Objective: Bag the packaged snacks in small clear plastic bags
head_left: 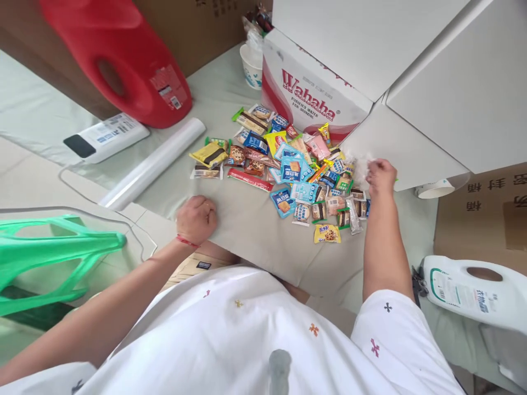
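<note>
At the far left a green plastic frame (49,258) juts into view, cut off by the edge, so what it belongs to cannot be told. Behind it a red jug (123,60) lies tilted, its top out of frame, with a white remote-like bottle (105,137) and a roll of clear film (154,162) lying flat just beside it on the pale cloth.

The left hand (196,218) is clenched into a fist and presses knuckles-down on the bare part of the table (247,225), holding nothing; it looks to be propping the person's weight as they lean forward. A red cord circles the wrist.

Right of it the pile of snack packets (296,170) spreads loose over the table, lying flat and overlapping, apparently tipped out so each can be seen. A yellow cookie packet (327,234) sits apart at the near edge.

Behind the pile stands an open Wahaha carton (307,99), its flaps (411,148) folded outward; its inside is hidden.

The right hand (381,175) is at the pile's right edge, fingers curled around a crinkled clear wrapper (361,167); what the wrapper holds is too blurred to make out. At far right a white detergent bottle (473,291) lies on its side, partly cut off.
</note>
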Tool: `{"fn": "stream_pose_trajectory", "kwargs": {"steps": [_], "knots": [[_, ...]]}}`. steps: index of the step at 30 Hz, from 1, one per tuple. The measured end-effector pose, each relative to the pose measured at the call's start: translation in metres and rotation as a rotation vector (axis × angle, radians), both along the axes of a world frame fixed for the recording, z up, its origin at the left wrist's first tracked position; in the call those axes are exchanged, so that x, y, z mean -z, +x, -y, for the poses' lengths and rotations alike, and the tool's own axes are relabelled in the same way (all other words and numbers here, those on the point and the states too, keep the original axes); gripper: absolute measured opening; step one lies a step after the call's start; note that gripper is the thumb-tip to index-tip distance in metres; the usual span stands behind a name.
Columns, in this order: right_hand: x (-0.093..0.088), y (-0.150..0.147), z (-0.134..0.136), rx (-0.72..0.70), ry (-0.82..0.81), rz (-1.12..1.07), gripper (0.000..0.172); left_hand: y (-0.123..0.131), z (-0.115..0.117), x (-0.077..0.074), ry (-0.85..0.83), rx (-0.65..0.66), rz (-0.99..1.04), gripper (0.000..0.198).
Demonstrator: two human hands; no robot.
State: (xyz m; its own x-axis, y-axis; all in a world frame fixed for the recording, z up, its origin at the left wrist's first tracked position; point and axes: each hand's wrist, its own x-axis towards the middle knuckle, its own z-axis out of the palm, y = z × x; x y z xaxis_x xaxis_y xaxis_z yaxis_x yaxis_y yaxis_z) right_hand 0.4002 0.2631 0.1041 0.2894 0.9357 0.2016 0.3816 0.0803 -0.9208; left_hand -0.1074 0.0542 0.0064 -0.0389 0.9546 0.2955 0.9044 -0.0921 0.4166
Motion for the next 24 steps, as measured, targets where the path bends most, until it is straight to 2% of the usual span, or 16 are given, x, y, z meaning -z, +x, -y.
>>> {"fn": "stream_pose_trajectory", "kwargs": {"steps": [3,6,8,10,11,12,14,15,16,18,20,24], "knots": [[-0.02,0.005,0.04,0.115,0.027,-0.215,0.019,0.008,0.005,-0.009,0.068,-0.022,0.2,0.01],[-0.025,-0.014,0.098,0.142,0.016,-0.561,0.015,0.036,0.013,-0.03,0.127,0.02,0.437,0.014],[-0.017,-0.043,0.136,0.145,-0.018,-0.83,0.014,0.067,0.017,-0.046,-0.022,0.22,0.614,0.011],[-0.005,-0.079,0.167,0.146,-0.061,-0.948,0.017,0.104,0.017,-0.061,-0.234,0.389,0.798,0.015],[0.001,-0.096,0.18,0.145,-0.082,-0.953,0.018,0.123,0.017,-0.067,-0.321,0.44,0.879,0.022],[0.007,-0.111,0.19,0.144,-0.105,-0.941,0.02,0.141,0.015,-0.07,-0.37,0.469,0.956,0.037],[0.015,-0.135,0.207,0.149,-0.149,-0.902,0.024,0.172,0.012,-0.074,-0.377,0.534,1.06,0.084],[0.017,-0.142,0.214,0.155,-0.173,-0.885,0.028,0.183,0.01,-0.073,-0.341,0.562,1.079,0.092],[0.019,-0.146,0.22,0.159,-0.203,-0.875,0.032,0.192,0.009,-0.072,-0.291,0.577,1.089,0.087],[0.019,-0.145,0.233,0.157,-0.271,-0.868,0.041,0.202,0.007,-0.068,-0.257,0.57,1.106,0.057],[0.017,-0.135,0.246,0.153,-0.33,-0.854,0.05,0.202,0.007,-0.061,-0.342,0.5,1.173,0.037],[0.011,-0.101,0.261,0.245,-0.28,-0.704,0.059,0.185,0.005,-0.048,-0.607,0.316,1.421,0.041]]}}
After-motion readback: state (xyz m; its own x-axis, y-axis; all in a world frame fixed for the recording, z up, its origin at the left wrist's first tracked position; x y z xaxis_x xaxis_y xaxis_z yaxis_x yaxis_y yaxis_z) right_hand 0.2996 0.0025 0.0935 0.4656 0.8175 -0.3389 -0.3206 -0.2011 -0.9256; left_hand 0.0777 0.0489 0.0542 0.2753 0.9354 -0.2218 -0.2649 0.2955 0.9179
